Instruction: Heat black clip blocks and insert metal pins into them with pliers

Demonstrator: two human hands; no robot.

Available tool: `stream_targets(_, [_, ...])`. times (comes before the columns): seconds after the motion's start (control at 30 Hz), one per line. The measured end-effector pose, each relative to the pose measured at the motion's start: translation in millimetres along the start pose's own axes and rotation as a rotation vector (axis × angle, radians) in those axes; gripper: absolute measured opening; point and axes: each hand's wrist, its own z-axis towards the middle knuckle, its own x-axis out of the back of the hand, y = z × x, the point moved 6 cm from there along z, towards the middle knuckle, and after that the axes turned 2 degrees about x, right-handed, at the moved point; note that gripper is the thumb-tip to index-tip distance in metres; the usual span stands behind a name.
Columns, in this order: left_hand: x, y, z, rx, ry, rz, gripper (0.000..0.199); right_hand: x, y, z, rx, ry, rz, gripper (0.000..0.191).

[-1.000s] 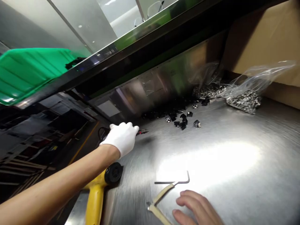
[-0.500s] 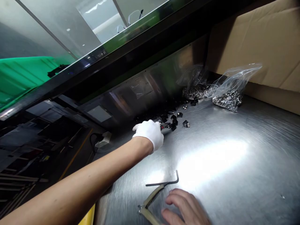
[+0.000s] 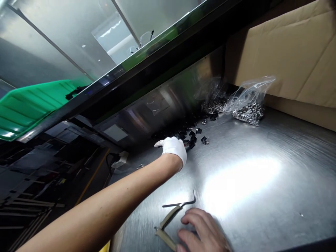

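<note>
My left hand [image 3: 173, 148], in a white glove, reaches over the near edge of a pile of small black parts [image 3: 193, 137], some with metal ends. One of its fingers sticks out to the left; the others are hidden behind the hand. Bare and close to me, my right hand [image 3: 201, 229] hovers over or rests on the metal worktop, fingers bent and apart, with nothing seen in it. Beside its fingertips lies a tan-handled tool like pliers [image 3: 168, 217], handles spread. An L-shaped hex key [image 3: 174, 204] lies just past this tool, touching or overlapping its end.
Clear plastic bags of small metal parts [image 3: 249, 113] stand at the back right before a cardboard box [image 3: 283, 59]. Overhead runs a dark shelf edge [image 3: 157, 66], with a green bin [image 3: 36, 105] at upper left. A white box with a cable [image 3: 120, 160] sits by the worktop's left edge.
The view has shifted slightly. My left hand stays at the pile, its fingers turned a little. My right hand remains beside the pliers-like tool, nearly unmoved.
</note>
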Motion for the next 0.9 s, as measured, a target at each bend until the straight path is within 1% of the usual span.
stream_targets(0.07, [-1.3, 4, 3, 0.004, -0.007, -0.003, 0.055, -2, 2, -2, -0.027, 0.099, 0.016, 0.026])
stream_targets(0.1, [-1.7, 4, 4, 0.003, -0.006, -0.012, 0.054, -4, 2, -2, -0.034, 0.129, 0.022, 0.029])
stream_targets(0.17, [-2.0, 3, 4, -0.005, 0.001, -0.045, 0.047, -6, 3, -1, -0.036, 0.148, 0.033, 0.031])
stream_targets(0.23, [-2.7, -5, -1, -0.026, 0.014, -0.101, 0.038, -5, 3, 1, -0.041, 0.166, 0.046, 0.03])
stream_targets(0.3, [-5.2, -17, -13, -0.064, 0.024, -0.174, 0.032, 2, 3, 3, -0.037, 0.176, 0.076, 0.026])
stream_targets(0.37, [-10.6, -34, -35, -0.106, 0.032, -0.253, 0.033, 12, 3, 5, -0.039, 0.145, 0.08, 0.021])
stream_targets(0.43, [-18.6, -51, -65, -0.151, 0.043, -0.351, 0.033, 24, 8, 8, -0.105, 0.074, 0.048, 0.024])
stream_targets(0.5, [-26.8, -64, -101, -0.199, 0.071, -0.495, 0.03, 39, 19, 11, -0.254, 0.008, 0.03, 0.039])
stream_targets(0.57, [-36.8, -73, -137, -0.195, 0.09, -0.525, 0.029, 52, 29, 13, -0.376, -0.046, 0.079, 0.055])
stream_targets(0.63, [-46.1, -76, -169, -0.181, 0.096, -0.492, 0.029, 57, 31, 17, -0.404, -0.141, 0.161, 0.068])
stream_targets(0.7, [-55.4, -75, -194, -0.172, 0.071, -0.44, 0.028, 55, 27, 20, -0.382, -0.261, 0.235, 0.075])
stream_targets(0.77, [-65.2, -74, -211, -0.172, 0.018, -0.439, 0.026, 51, 21, 19, -0.365, -0.347, 0.264, 0.075])
stream_targets(0.8, [-69.3, -73, -217, -0.183, 0.005, -0.457, 0.025, 48, 17, 18, -0.356, -0.376, 0.266, 0.071])
stream_targets(0.83, [-72.4, -72, -223, -0.199, 0.012, -0.474, 0.024, 46, 14, 17, -0.343, -0.398, 0.261, 0.064])
stream_targets(0.9, [-76.7, -73, -232, -0.239, 0.083, -0.475, 0.023, 41, 5, 16, -0.285, -0.42, 0.237, 0.05])
